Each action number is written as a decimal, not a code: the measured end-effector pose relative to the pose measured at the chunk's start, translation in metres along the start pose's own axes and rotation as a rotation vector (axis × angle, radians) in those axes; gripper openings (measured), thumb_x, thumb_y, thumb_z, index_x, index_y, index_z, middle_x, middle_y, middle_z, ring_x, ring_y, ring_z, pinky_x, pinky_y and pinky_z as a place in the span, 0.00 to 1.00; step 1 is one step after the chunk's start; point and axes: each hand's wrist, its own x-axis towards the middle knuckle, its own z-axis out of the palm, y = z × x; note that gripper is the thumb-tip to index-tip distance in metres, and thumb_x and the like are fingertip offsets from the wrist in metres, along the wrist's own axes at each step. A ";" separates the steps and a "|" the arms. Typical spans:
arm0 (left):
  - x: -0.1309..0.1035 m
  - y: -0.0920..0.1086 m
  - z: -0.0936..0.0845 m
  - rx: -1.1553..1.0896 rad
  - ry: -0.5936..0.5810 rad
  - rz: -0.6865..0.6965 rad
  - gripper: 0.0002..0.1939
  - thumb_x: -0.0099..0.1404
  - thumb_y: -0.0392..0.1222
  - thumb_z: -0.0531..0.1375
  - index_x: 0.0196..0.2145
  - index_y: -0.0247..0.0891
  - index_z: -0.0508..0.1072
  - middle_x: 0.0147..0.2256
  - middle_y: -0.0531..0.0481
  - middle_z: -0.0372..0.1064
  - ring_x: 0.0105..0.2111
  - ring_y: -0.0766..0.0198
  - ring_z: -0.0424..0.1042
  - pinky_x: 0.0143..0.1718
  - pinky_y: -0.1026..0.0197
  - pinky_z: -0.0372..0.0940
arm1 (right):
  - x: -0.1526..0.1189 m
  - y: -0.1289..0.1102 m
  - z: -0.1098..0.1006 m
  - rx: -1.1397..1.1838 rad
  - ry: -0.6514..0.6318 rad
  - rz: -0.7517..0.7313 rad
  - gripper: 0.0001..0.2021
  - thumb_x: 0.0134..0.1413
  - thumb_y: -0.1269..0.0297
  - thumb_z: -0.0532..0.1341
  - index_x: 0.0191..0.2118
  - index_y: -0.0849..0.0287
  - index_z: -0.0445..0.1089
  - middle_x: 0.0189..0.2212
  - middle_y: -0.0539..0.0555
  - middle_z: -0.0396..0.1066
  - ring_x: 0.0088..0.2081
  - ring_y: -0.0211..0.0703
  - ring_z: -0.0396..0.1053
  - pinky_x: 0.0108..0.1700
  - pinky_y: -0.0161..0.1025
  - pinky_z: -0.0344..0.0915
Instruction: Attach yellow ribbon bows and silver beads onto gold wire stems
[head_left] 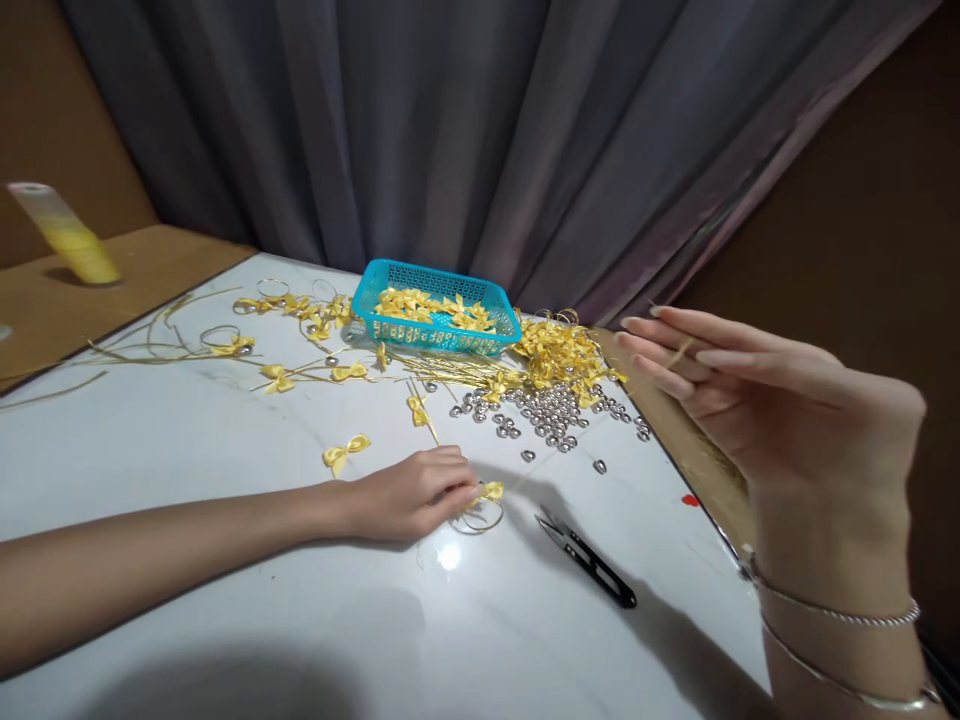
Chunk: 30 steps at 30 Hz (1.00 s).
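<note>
Low over the white table, my left hand [427, 495] is closed, pressing on a yellow satin bow [493, 491] with a looped gold cord [484, 526]. The fingers partly cover that bow. Raised high at the right, my right hand [720, 365] pinches its thumb and fingertips together. A faint pale thread [536, 476] runs from the bow up toward it. A short gold strip [681, 352] shows between its fingers, and a tiny dark tip sticks out past the fingertips, too fine to name. Black thread snips [592, 568] lie between the hands.
A turquoise basket [450, 345] holds several yellow bows. Beside it are a pile of bows [559, 350], scattered silver rings [555, 412] and gold cords [442, 370]. Another bow [346, 455] lies near my left forearm. A yellow-filled clear container [79, 250] stands far left; a curtain hangs behind.
</note>
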 end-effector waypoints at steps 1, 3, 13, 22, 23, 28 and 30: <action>0.000 0.001 0.000 0.027 -0.007 0.015 0.14 0.69 0.36 0.46 0.25 0.37 0.61 0.24 0.51 0.58 0.28 0.64 0.58 0.33 0.61 0.58 | -0.002 -0.002 -0.001 -0.006 0.037 0.025 0.11 0.50 0.74 0.58 0.34 0.59 0.78 0.35 0.57 0.77 0.41 0.46 0.74 0.48 0.45 0.68; -0.001 0.003 0.000 0.085 -0.022 0.047 0.14 0.69 0.35 0.45 0.26 0.37 0.61 0.24 0.50 0.59 0.28 0.64 0.58 0.34 0.60 0.58 | -0.009 -0.006 -0.001 -0.076 0.108 0.080 0.07 0.50 0.72 0.61 0.31 0.58 0.77 0.32 0.56 0.77 0.32 0.40 0.75 0.39 0.39 0.72; -0.002 0.003 0.004 0.352 -0.002 0.158 0.15 0.69 0.34 0.43 0.30 0.34 0.66 0.26 0.46 0.64 0.29 0.60 0.58 0.34 0.57 0.58 | -0.048 0.017 0.023 -0.754 -0.548 0.128 0.04 0.52 0.69 0.57 0.32 0.57 0.69 0.21 0.52 0.73 0.23 0.41 0.72 0.25 0.35 0.65; -0.003 0.004 0.004 0.387 -0.006 0.158 0.16 0.70 0.35 0.42 0.31 0.33 0.67 0.27 0.45 0.65 0.30 0.60 0.59 0.35 0.57 0.58 | -0.055 0.047 0.040 -1.122 -0.738 -0.052 0.13 0.50 0.79 0.50 0.26 0.61 0.69 0.18 0.52 0.66 0.19 0.35 0.58 0.24 0.34 0.50; -0.003 0.004 0.004 0.381 -0.007 0.159 0.16 0.70 0.35 0.42 0.31 0.34 0.67 0.27 0.45 0.65 0.30 0.60 0.59 0.35 0.57 0.58 | -0.054 0.049 0.042 -1.134 -0.738 -0.057 0.12 0.50 0.80 0.50 0.26 0.61 0.68 0.19 0.52 0.66 0.20 0.35 0.58 0.24 0.34 0.49; -0.003 0.004 0.004 0.368 -0.016 0.164 0.16 0.70 0.34 0.42 0.30 0.34 0.66 0.27 0.45 0.65 0.29 0.60 0.59 0.34 0.58 0.58 | -0.050 0.052 0.049 -1.173 -0.741 -0.082 0.11 0.49 0.81 0.51 0.27 0.62 0.66 0.21 0.52 0.66 0.21 0.35 0.57 0.24 0.34 0.47; -0.003 0.004 0.004 0.361 -0.016 0.167 0.16 0.69 0.34 0.42 0.29 0.34 0.65 0.27 0.45 0.65 0.29 0.60 0.59 0.34 0.58 0.57 | -0.048 0.053 0.052 -1.201 -0.762 -0.080 0.10 0.49 0.81 0.52 0.26 0.62 0.65 0.20 0.52 0.65 0.20 0.34 0.55 0.24 0.35 0.45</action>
